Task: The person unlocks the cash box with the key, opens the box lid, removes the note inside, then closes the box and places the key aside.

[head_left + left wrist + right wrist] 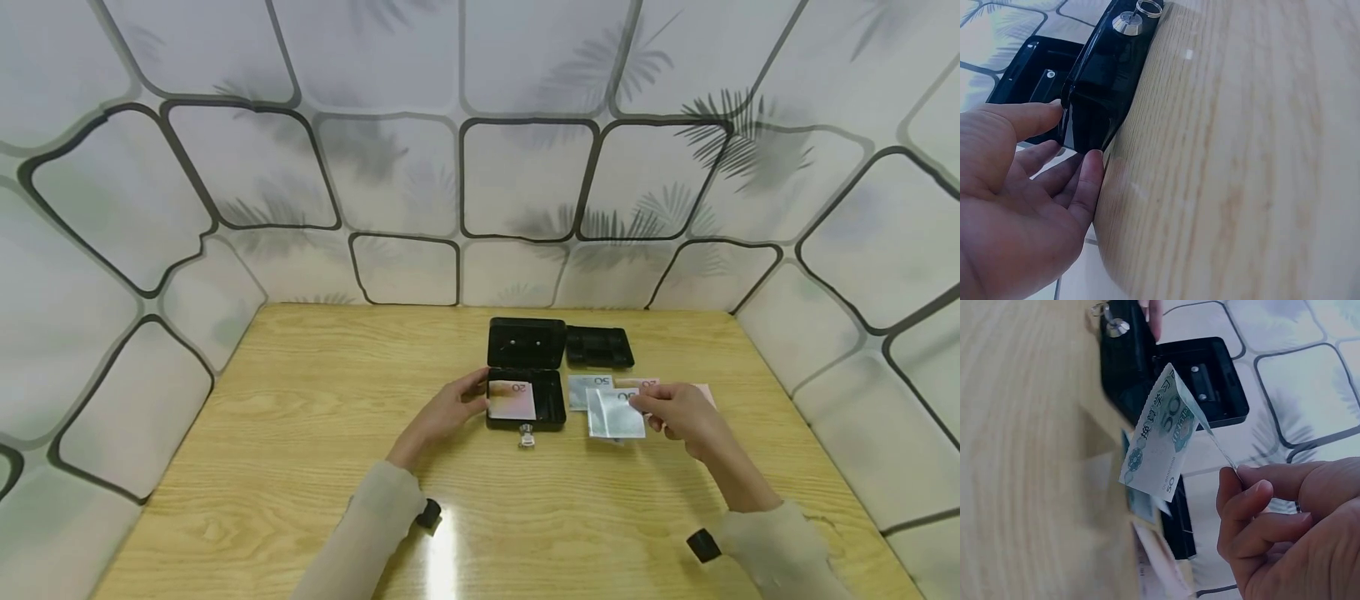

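Observation:
An open black cash box (557,400) stands on the table, its lid (527,342) tilted back. Inside lies a pink banknote (512,402) marked 20. The left hand (450,408) is at the box's left side, its fingertips touching the wall and edge. To the right of the box, the right hand (682,412) pinches a green banknote (1163,437) marked 50 between thumb and index finger, holding it above the table. Another green 50 banknote (582,392) and a pink 20 banknote (636,383) lie beneath and behind it, partly covered.
A black tray insert (600,346) lies beside the lid. A silver lock (1127,24) with a ring is on the box's front. Another pinkish note (707,392) shows behind the right hand. A patterned wall (517,175) encloses the wooden table (315,367) at back and sides.

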